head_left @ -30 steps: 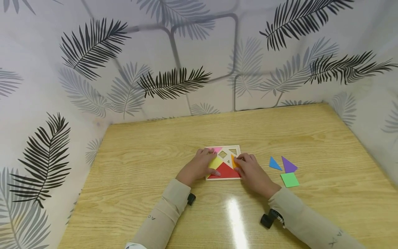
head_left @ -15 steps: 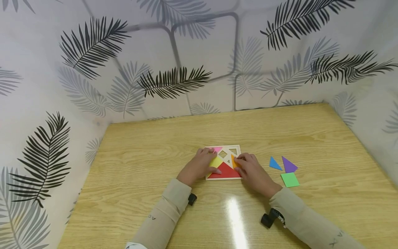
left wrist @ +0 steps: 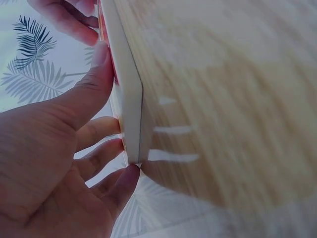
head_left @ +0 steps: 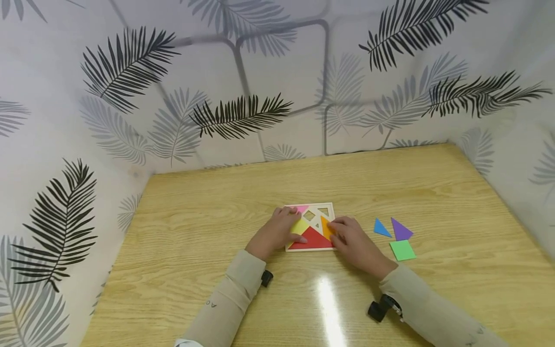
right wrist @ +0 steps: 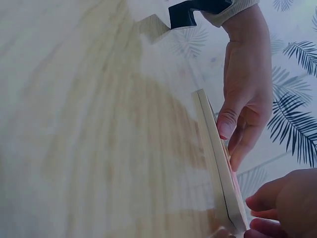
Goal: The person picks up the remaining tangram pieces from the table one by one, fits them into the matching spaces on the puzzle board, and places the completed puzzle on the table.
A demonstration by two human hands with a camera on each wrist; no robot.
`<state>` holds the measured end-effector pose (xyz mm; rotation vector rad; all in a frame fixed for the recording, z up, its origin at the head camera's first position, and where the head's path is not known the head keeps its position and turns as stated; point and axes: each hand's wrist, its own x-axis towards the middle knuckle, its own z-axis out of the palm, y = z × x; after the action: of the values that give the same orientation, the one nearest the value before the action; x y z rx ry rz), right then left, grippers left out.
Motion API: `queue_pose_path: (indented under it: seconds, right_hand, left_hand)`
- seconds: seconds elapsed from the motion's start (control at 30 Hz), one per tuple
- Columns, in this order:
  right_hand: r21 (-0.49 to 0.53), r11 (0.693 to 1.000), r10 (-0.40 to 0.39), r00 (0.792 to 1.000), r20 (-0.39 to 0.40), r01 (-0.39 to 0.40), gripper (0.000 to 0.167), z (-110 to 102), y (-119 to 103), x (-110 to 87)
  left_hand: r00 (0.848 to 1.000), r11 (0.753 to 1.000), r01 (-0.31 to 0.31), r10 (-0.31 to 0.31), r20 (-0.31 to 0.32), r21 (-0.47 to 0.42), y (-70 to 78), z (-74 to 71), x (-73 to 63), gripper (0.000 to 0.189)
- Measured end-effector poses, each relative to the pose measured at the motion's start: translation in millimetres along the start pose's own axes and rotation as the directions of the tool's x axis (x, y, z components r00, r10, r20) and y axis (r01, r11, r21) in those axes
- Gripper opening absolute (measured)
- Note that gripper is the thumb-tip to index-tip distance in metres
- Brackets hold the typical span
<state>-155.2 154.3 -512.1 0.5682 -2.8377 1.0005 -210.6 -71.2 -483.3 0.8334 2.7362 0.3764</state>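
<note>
A pale tangram board (head_left: pixel 310 249) lies on the table with pink (head_left: pixel 299 208), yellow (head_left: pixel 300 226), red (head_left: pixel 313 239) and orange (head_left: pixel 326 226) pieces in it. My left hand (head_left: pixel 274 234) rests spread over the board's left side, its thumb on the red piece. The left wrist view shows that hand's (left wrist: pixel 54 153) little finger touching the board's corner. My right hand (head_left: pixel 357 246) is at the board's right edge, fingertips at the orange piece; the right wrist view shows its fingers (right wrist: pixel 267 196) loosely bent. Part of the pink and yellow pieces is hidden under the left hand.
Blue (head_left: pixel 381 228) and purple (head_left: pixel 401 229) triangles and a green piece (head_left: pixel 402 250) lie on the table right of the right hand. The wooden table (head_left: pixel 208 212) meets a leaf-patterned curtain (head_left: pixel 286 130) at its back and sides. Cut-outs show in the board's upper right.
My right hand has drawn back slightly to the right, so more of the orange piece shows. The left hand stays in place, and the loose pieces lie as before.
</note>
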Motion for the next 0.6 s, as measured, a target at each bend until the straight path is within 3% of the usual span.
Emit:
queue_pose_path:
  seconds: [0.27,0.6]
  right_hand:
    - [0.065,0.994,0.094,0.994,-0.050,-0.091,0.029,-16,11,-15.0]
    - [-0.011,0.994,0.104,0.992,-0.075,-0.105,0.028,-44,38,-32.2]
  left_hand:
    - [0.999,0.999,-0.033,0.033,-0.003,-0.003,0.3,1.2,-0.8,0.076]
    - [0.999,0.999,-0.043,0.044,-0.017,0.029,-3.4,4.4,1.0,0.076]
